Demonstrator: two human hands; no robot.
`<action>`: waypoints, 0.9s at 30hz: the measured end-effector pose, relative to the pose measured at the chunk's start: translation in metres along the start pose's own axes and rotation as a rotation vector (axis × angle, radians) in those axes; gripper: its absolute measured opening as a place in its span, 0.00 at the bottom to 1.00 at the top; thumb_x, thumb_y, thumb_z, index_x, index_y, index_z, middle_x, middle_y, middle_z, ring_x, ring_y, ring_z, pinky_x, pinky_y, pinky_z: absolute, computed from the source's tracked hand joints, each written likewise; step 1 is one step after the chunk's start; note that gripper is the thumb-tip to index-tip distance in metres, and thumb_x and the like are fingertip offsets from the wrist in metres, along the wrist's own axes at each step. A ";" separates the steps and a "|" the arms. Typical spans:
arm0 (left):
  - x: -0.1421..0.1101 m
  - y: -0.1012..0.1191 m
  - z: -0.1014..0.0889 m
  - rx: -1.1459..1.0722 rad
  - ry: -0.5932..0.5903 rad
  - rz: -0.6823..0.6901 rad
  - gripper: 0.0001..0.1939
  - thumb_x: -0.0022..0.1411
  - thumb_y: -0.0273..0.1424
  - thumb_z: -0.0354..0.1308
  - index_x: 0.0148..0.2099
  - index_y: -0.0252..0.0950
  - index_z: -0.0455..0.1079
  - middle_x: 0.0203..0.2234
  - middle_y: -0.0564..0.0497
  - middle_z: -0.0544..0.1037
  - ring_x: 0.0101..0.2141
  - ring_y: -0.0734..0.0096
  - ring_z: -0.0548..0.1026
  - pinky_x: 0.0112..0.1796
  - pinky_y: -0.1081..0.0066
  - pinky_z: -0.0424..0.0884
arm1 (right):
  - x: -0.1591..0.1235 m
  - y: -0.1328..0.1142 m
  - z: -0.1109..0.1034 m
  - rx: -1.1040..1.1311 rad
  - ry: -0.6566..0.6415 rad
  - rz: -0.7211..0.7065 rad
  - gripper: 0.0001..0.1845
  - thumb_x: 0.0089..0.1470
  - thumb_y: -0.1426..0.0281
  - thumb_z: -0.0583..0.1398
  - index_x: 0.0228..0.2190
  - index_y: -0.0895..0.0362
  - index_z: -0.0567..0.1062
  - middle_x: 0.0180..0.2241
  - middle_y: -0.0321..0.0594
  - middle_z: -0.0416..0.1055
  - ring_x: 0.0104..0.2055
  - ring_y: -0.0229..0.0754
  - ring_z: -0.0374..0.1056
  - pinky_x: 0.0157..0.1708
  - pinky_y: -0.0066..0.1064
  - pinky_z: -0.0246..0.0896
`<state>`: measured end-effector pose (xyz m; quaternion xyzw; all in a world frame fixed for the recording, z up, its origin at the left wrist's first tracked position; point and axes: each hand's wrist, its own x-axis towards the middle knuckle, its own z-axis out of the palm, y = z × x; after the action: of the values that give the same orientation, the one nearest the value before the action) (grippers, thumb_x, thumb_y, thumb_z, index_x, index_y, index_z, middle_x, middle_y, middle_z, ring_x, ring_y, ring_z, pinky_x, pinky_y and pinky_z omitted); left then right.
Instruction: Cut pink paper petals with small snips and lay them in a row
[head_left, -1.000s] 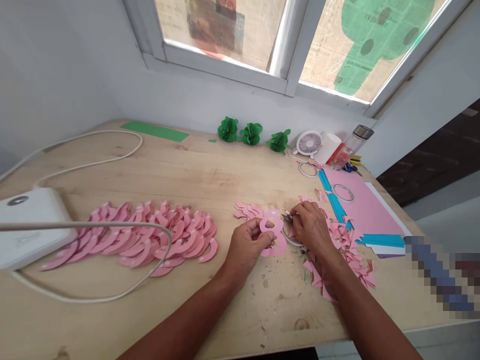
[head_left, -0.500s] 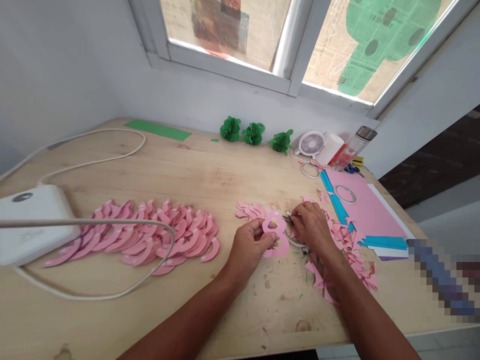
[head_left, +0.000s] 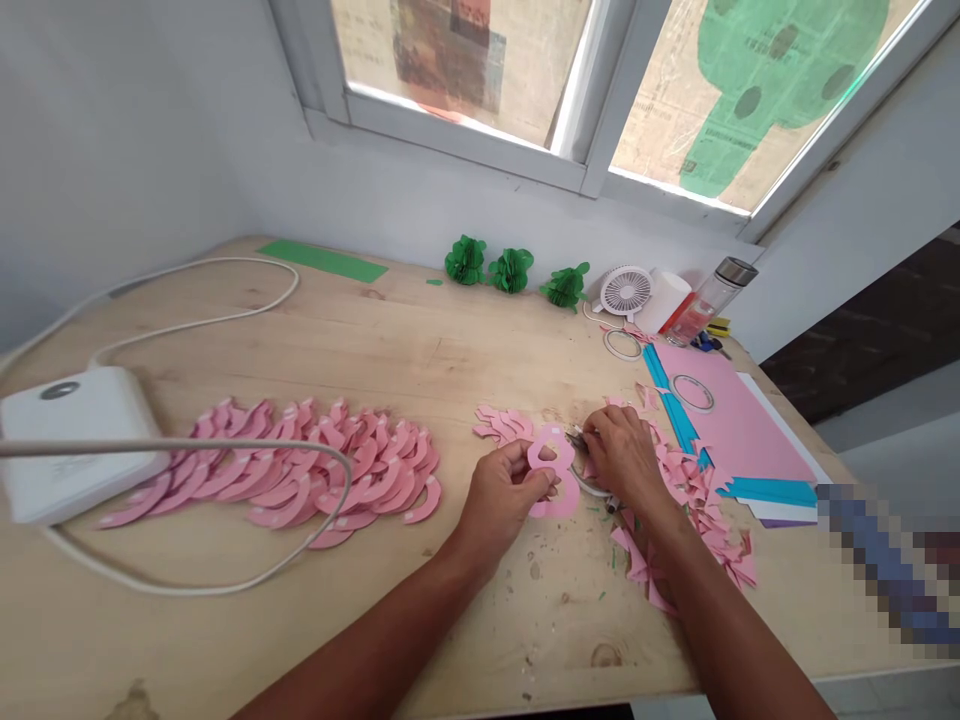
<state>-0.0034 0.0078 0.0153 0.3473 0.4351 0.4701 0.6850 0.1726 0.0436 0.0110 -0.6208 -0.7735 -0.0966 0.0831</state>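
Wooden tabletop (head_left: 360, 350) beneath angled forearms, left grip pinching pink cutout (head_left: 553, 452), right hand (head_left: 621, 447) curled palm-down.

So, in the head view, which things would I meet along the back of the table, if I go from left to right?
Green paper strip, small green scrap, three green paper ornaments, white fan, bottle with a metallic lid.
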 end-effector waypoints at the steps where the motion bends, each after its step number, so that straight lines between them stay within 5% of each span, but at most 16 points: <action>1: 0.000 0.000 0.000 0.001 0.000 0.000 0.11 0.43 0.27 0.60 0.33 0.32 0.68 0.18 0.55 0.73 0.19 0.77 0.70 0.25 0.75 0.67 | 0.000 0.000 0.000 0.001 0.002 -0.002 0.05 0.55 0.72 0.54 0.29 0.55 0.70 0.32 0.41 0.68 0.38 0.45 0.57 0.33 0.34 0.45; 27: 0.001 0.001 -0.001 -0.004 0.017 0.010 0.11 0.43 0.26 0.60 0.33 0.32 0.69 0.18 0.54 0.74 0.19 0.76 0.70 0.24 0.76 0.67 | 0.005 -0.001 0.004 -0.038 0.023 -0.027 0.05 0.53 0.73 0.54 0.27 0.57 0.68 0.34 0.44 0.68 0.41 0.46 0.56 0.34 0.34 0.47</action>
<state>-0.0051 0.0090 0.0158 0.3440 0.4381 0.4775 0.6795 0.1705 0.0494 0.0086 -0.6107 -0.7788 -0.1197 0.0788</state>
